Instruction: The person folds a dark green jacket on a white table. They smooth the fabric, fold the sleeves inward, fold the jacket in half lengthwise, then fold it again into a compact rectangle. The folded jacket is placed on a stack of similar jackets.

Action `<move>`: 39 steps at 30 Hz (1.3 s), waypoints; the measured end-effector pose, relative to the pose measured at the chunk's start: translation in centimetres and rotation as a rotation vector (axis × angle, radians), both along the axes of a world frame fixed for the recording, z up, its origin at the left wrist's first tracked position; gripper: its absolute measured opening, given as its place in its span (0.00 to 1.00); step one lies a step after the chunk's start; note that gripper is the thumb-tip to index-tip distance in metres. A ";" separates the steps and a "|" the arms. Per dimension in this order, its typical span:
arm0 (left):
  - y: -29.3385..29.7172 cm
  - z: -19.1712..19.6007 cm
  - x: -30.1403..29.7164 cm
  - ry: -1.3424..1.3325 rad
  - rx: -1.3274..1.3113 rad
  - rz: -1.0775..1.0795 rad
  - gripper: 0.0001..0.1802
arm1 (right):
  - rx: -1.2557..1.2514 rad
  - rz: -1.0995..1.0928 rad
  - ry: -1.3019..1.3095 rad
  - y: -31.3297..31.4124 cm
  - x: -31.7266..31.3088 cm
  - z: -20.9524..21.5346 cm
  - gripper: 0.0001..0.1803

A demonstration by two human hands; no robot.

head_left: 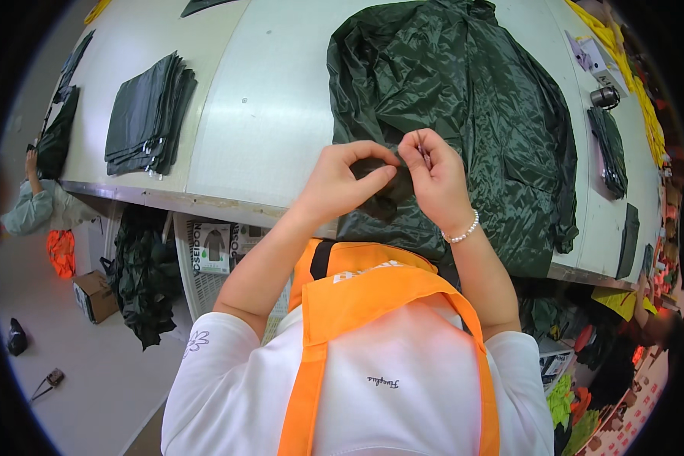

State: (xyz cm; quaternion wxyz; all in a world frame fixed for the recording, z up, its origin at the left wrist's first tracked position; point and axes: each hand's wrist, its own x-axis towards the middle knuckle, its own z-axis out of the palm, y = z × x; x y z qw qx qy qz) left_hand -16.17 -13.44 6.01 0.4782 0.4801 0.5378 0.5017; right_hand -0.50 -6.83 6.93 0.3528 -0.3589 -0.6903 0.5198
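A dark green, shiny rain jacket (501, 114) lies spread on the table in front of me, its lower edge hanging over the near side. Above its left part my left hand (346, 178) is closed, thumb and forefinger tips nearly together; what they hold, if anything, is too small to make out. Close beside it, my right hand (441, 182) pinches with curled fingers. A small, thin, dark pinkish thing (424, 154) shows in that grip, its kind unclear. Between and below the hands is a blurred dark brown patch (380, 194) that I cannot identify.
Folded dark green garments (148, 114) are stacked at the left on the pale table (258, 114). Packed dark garments (608, 148) and a dark metal cup-like object (605, 97) lie at the right. Another person (34, 201) works at the far left. A cardboard box (96, 296) stands on the floor.
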 end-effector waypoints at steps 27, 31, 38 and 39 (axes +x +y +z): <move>1.7 -1.6 -0.7 -0.176 -0.072 0.091 0.07 | 0.179 0.089 -0.325 0.2 1.5 0.9 0.10; 1.6 -1.5 -1.0 -0.126 -0.145 0.031 0.06 | 0.159 0.114 -0.354 0.2 1.6 1.1 0.10; 1.6 -2.2 -0.9 -0.108 -0.136 0.040 0.07 | 0.129 0.133 -0.322 0.3 2.0 0.8 0.10; 1.7 -2.1 -0.8 -0.102 -0.127 0.046 0.07 | 0.127 0.123 -0.311 0.3 2.2 0.8 0.10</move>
